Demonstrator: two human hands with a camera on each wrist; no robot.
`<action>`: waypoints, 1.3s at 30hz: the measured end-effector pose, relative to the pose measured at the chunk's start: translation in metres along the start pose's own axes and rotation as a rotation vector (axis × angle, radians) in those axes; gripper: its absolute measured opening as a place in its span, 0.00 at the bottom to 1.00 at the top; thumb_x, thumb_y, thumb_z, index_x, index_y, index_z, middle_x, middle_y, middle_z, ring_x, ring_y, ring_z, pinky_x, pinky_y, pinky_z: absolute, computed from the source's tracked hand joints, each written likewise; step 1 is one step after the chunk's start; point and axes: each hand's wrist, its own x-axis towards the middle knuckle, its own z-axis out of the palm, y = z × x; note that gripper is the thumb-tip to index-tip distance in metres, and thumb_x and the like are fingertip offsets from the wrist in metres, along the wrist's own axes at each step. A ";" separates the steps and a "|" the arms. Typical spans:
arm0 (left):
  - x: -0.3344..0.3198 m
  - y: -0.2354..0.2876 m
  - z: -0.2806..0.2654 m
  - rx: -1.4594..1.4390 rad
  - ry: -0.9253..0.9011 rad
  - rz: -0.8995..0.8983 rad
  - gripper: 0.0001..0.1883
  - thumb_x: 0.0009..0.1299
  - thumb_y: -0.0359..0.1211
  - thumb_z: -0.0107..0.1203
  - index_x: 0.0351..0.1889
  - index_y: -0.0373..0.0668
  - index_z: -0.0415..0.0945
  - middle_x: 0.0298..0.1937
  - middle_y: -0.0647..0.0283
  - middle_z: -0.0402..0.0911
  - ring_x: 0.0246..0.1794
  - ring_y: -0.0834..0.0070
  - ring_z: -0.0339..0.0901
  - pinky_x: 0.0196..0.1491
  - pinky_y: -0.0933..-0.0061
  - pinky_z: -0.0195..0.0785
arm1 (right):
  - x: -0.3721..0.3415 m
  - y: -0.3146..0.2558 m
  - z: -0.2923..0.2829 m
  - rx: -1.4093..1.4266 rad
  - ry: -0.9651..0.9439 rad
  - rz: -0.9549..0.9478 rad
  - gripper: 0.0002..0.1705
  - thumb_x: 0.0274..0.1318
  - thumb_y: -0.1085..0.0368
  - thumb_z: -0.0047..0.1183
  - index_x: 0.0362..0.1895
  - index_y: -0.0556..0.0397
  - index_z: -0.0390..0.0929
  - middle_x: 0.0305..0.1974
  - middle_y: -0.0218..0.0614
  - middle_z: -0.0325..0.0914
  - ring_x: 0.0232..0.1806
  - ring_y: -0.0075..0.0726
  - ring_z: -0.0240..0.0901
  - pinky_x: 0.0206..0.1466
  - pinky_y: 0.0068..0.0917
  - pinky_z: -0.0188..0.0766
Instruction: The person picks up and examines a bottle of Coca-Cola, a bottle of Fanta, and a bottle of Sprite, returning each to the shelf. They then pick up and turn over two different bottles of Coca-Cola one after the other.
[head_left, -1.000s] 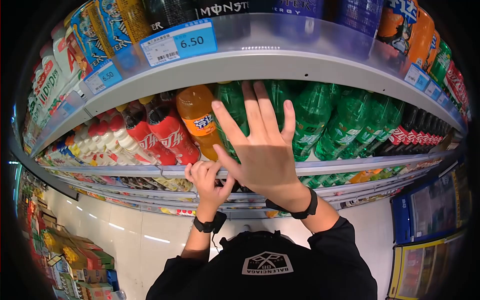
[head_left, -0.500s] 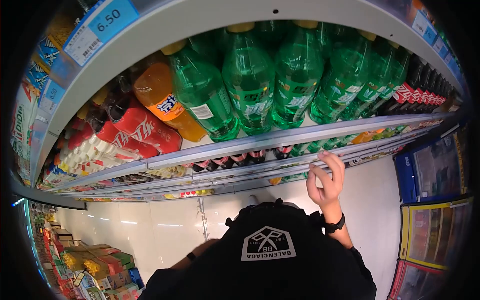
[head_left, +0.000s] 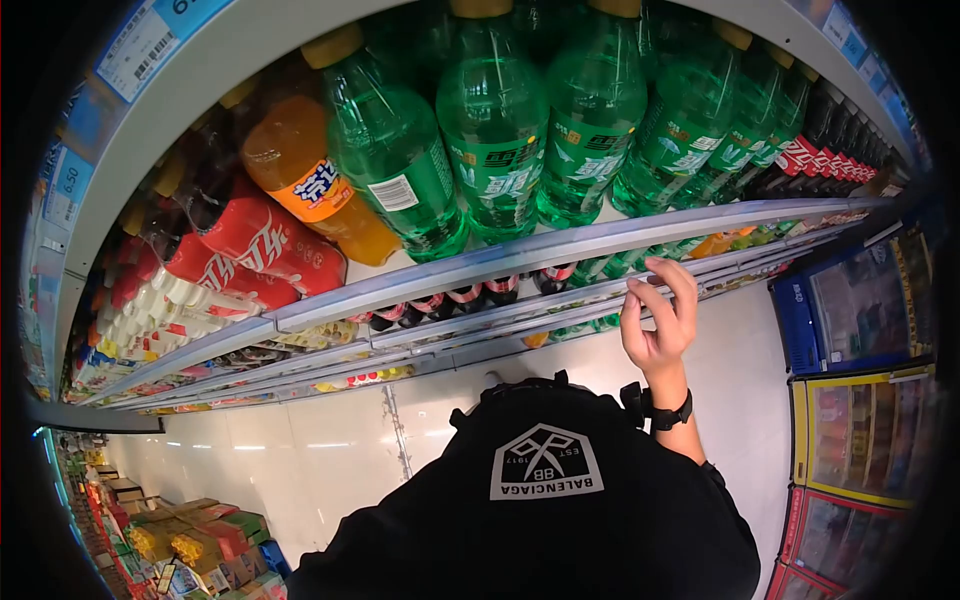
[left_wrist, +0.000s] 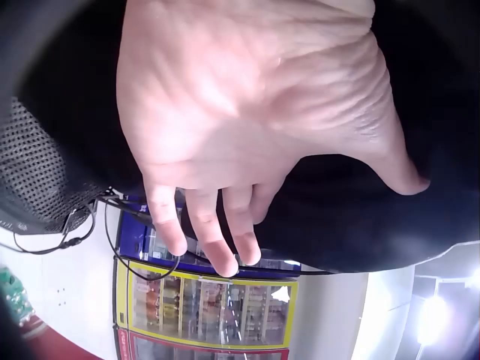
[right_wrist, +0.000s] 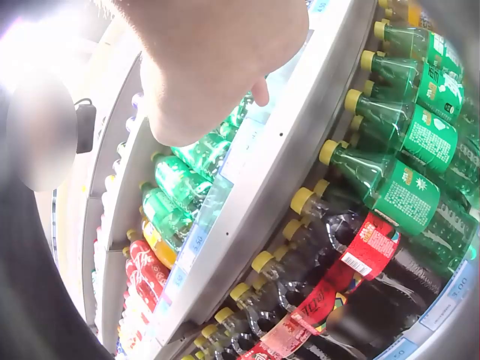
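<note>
Shop shelves (head_left: 560, 255) stretch above a pale floor (head_left: 290, 465), with green bottles (head_left: 490, 140) standing beside an orange bottle (head_left: 320, 190). Before the shelves, below those bottles in the head view, the right grip (head_left: 660, 320) is loosely half-curled around nothing; the left grip (left_wrist: 232, 135), empty, hangs with relaxed, parted fingers.

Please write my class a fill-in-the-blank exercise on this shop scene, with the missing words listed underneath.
1. In the head view, the bottle of orange drink stands between red-labelled dark bottles and ____ plastic bottles.
2. The person's bare right hand holds ____.
3. The glass-fronted cabinet between the blue-framed cabinet and the red-framed cabinet has a ____ frame.
4. The bare left hand shows only in the ____ view.

Missing words: green; nothing; yellow; left wrist.
</note>
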 end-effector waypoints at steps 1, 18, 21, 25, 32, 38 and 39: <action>0.000 -0.004 0.003 -0.007 -0.003 0.007 0.14 0.69 0.33 0.64 0.53 0.44 0.85 0.48 0.56 0.87 0.48 0.61 0.85 0.54 0.62 0.76 | 0.001 0.000 0.000 -0.004 -0.007 -0.020 0.15 0.43 0.78 0.64 0.39 0.56 0.86 0.52 0.48 0.81 0.51 0.55 0.79 0.47 0.39 0.79; -0.016 -0.042 0.048 -0.152 -0.096 0.075 0.13 0.70 0.33 0.63 0.52 0.43 0.85 0.45 0.56 0.88 0.44 0.63 0.85 0.51 0.62 0.76 | -0.001 0.002 0.010 0.011 -0.060 0.018 0.15 0.42 0.77 0.64 0.40 0.57 0.86 0.52 0.46 0.81 0.50 0.54 0.80 0.47 0.39 0.80; -0.013 -0.048 0.046 -0.166 -0.106 0.086 0.13 0.70 0.33 0.63 0.52 0.43 0.85 0.44 0.57 0.88 0.44 0.64 0.85 0.50 0.63 0.76 | 0.004 0.003 0.011 -0.037 -0.088 0.033 0.17 0.44 0.76 0.64 0.43 0.56 0.87 0.56 0.46 0.81 0.55 0.56 0.79 0.52 0.42 0.79; -0.018 -0.054 0.045 -0.187 -0.135 0.096 0.13 0.71 0.33 0.62 0.52 0.43 0.85 0.44 0.57 0.88 0.43 0.64 0.85 0.50 0.63 0.76 | 0.004 0.005 0.013 -0.153 -0.130 0.081 0.24 0.49 0.72 0.64 0.54 0.53 0.86 0.65 0.47 0.78 0.67 0.59 0.73 0.64 0.48 0.71; -0.021 -0.061 0.044 -0.231 -0.167 0.111 0.13 0.71 0.33 0.62 0.52 0.43 0.85 0.42 0.57 0.88 0.42 0.65 0.85 0.48 0.63 0.77 | 0.002 0.015 0.018 -0.184 -0.107 0.079 0.29 0.50 0.70 0.63 0.60 0.52 0.84 0.69 0.45 0.75 0.72 0.57 0.69 0.68 0.47 0.65; -0.013 -0.068 0.028 -0.253 -0.178 0.126 0.13 0.71 0.33 0.61 0.52 0.43 0.85 0.41 0.57 0.88 0.40 0.66 0.85 0.47 0.64 0.77 | -0.001 0.019 0.027 -0.194 -0.108 0.061 0.34 0.51 0.68 0.64 0.66 0.51 0.79 0.73 0.44 0.71 0.76 0.56 0.63 0.70 0.48 0.60; -0.011 -0.069 0.023 -0.254 -0.178 0.129 0.13 0.71 0.33 0.61 0.52 0.43 0.85 0.41 0.57 0.88 0.40 0.66 0.85 0.47 0.64 0.77 | -0.002 0.019 0.028 -0.195 -0.098 0.060 0.34 0.51 0.68 0.64 0.66 0.51 0.79 0.73 0.44 0.71 0.76 0.56 0.63 0.70 0.48 0.60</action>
